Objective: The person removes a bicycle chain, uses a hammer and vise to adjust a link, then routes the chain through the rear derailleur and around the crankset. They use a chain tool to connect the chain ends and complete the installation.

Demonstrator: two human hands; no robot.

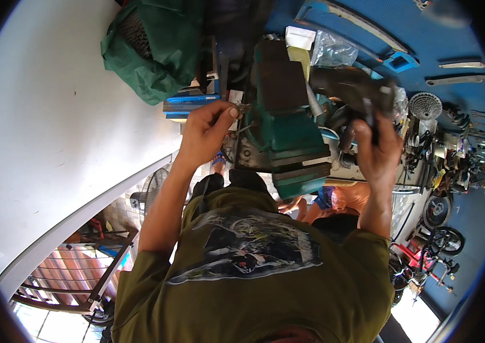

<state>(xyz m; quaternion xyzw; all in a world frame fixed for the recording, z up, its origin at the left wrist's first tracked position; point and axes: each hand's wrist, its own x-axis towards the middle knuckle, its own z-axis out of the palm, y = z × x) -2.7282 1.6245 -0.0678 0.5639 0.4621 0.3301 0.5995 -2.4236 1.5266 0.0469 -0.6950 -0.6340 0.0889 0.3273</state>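
My left hand [205, 134] is closed in a pinch, with a small metallic part [243, 108] between thumb and fingertips, left of a green bench vise [297, 134]. The part's exact kind is too small to make out. To the right of the vise, my right hand [378, 150] grips the handle of a dark, drill-shaped power tool [354, 88]. Motion blurs the tool, and its body points left over the bench behind the vise. The vise jaws stand between my two hands.
A green cloth bag [156, 51] hangs at the upper left beside a white panel [54, 114]. On the blue wall are a hacksaw [400, 60], a bicycle cassette [425, 106] and several tools. Another person [351, 197] is beyond the bench edge. A bicycle [420, 257] stands at right.
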